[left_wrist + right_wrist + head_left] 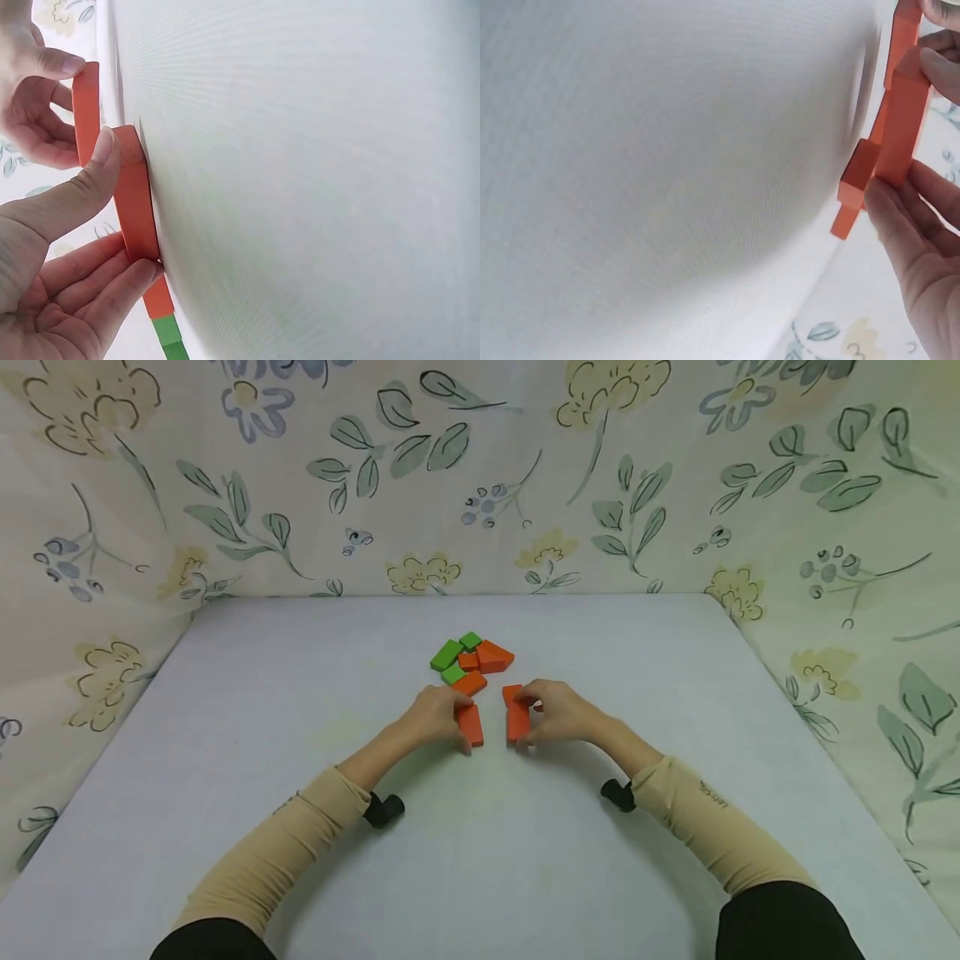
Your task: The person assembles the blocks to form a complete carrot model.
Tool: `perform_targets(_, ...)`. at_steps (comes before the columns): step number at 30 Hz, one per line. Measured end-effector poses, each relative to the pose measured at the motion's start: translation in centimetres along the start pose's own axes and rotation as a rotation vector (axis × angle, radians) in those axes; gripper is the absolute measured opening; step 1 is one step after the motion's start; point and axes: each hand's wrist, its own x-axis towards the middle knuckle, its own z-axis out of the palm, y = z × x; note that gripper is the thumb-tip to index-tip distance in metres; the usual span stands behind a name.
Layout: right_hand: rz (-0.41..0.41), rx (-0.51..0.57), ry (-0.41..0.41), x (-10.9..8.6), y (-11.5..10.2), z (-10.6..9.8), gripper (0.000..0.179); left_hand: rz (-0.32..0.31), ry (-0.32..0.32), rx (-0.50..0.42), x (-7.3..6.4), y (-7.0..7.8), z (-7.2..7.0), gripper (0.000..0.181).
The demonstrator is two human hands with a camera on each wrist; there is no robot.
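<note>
My left hand (435, 718) pinches a long orange block (470, 725) on the white table, thumb at its near end and fingertips at its far end, as the left wrist view shows. Across a narrow gap, my right hand (558, 714) grips another long orange block (517, 724) the same way, with its thumb and fingers at opposite ends. A small orange piece (512, 692) lies at the far end of that block, partly covered by the right fingers. Beyond the left hand's block sits one more orange block (470, 683).
Farther back, the orange blocks continue with a small square one (468, 662) and a pointed one (493, 657). Green blocks (447, 655) adjoin them on the left and behind. Floral cloth (480, 477) hangs along the table's back edge and sides.
</note>
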Motion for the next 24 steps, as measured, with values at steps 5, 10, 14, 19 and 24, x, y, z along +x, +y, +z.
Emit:
perform_targets(5, 0.000, -0.027, -0.051, 0.4, 0.1, 0.0, 0.061, -0.002, 0.003, -0.005, 0.0, 0.0, -0.2, 0.071)
perform_targets(10, 0.014, -0.042, -0.058, 1.1, 0.1, -0.3, 0.061, 0.013, 0.005, 0.002, 0.1, 0.0, -0.5, 0.071)
perform_targets(14, 0.001, -0.038, -0.043, 1.8, 0.1, -0.3, 0.061, 0.017, 0.009, 0.003, 0.2, -0.1, -0.5, 0.072)
perform_targets(19, -0.031, -0.004, -0.062, 2.4, -0.1, 0.4, 0.058, 0.007, -0.014, -0.041, 0.2, -0.1, -0.2, 0.071)
perform_targets(24, -0.045, 0.003, -0.080, 2.5, -0.7, 0.9, 0.057, 0.012, -0.022, -0.053, 0.1, 0.0, 0.0, 0.069)
